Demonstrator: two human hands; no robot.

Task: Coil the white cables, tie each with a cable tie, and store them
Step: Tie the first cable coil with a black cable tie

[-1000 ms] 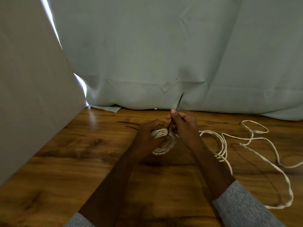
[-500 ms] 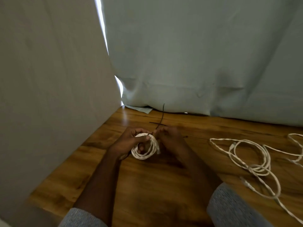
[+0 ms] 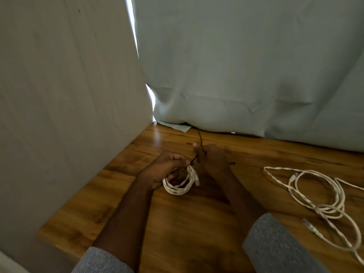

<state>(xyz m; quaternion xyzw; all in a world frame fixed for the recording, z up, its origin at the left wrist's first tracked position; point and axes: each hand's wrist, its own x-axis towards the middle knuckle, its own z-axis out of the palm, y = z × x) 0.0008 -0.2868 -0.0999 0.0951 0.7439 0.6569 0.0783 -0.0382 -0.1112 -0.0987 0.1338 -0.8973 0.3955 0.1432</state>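
The left hand (image 3: 167, 168) gripped a small coil (image 3: 182, 183) of white cable, its fingers curled round the top of the loops and holding them just above the wooden table (image 3: 197, 233). The right hand (image 3: 211, 160), at about two o'clock from the coil and almost touching the left, pinched a thin dark cable tie (image 3: 200, 140) whose free tail stood up toward twelve o'clock, in front of the pale curtain (image 3: 246, 66). The lower end of the tie ran down to the coil's upper edge; whether it had already passed through its own head could not be made out.

The likeliest trouble looked to be the coil itself. Its loops were held only at the top, and a plug end hung loose at its three o'clock side, so a slack grip while pulling the tie could have let the loops spring apart or the plug slip out of the bundle. A tie pulled at an angle might have caught only some of the strands. The tail, thin and springy, could also have slipped from the pinch before the tie locked.

Well apart, at three to four o'clock, a second white cable (image 3: 323, 196) lay sprawled and uncoiled on the table, so the task seemed well short of done. A plain panel (image 3: 59, 95) stood at nine o'clock.
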